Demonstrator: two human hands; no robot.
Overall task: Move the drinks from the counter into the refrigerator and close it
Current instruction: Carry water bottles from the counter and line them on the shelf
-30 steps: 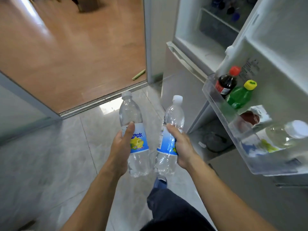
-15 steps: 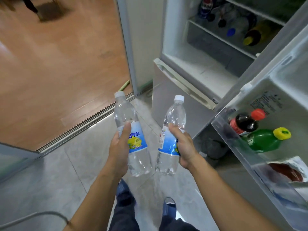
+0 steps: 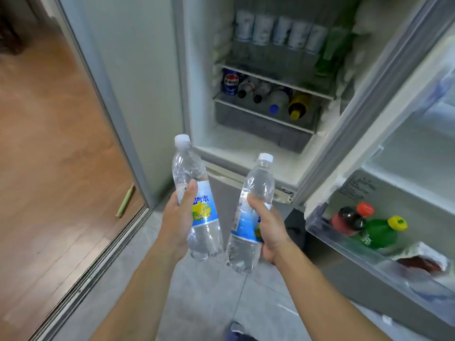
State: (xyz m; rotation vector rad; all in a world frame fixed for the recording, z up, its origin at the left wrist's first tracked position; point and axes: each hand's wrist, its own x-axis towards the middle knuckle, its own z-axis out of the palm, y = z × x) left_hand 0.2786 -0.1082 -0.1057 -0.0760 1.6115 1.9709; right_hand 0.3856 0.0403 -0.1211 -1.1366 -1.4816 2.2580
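My left hand [image 3: 178,221] grips a clear water bottle [image 3: 194,193] with a white cap and a blue and yellow label. My right hand [image 3: 269,231] grips a second clear water bottle [image 3: 256,200] of the same kind, tilted slightly right. Both bottles are held upright in front of the open refrigerator [image 3: 248,146]. Its door [image 3: 406,134] stands open to the right. The bottom floor of the fridge compartment lies just beyond the bottle caps.
Inside, a top shelf holds several cans [image 3: 278,30], and a lower shelf holds several lying bottles [image 3: 275,98]. The door bin [image 3: 327,238] carries a dark red-capped bottle [image 3: 349,220], a green bottle [image 3: 381,231] and a packet. A sliding door track [image 3: 98,259] and wood floor lie left.
The view has turned up and right toward the fridge interior, and both bottles have come closer to the open compartment. Both hands keep their grips.
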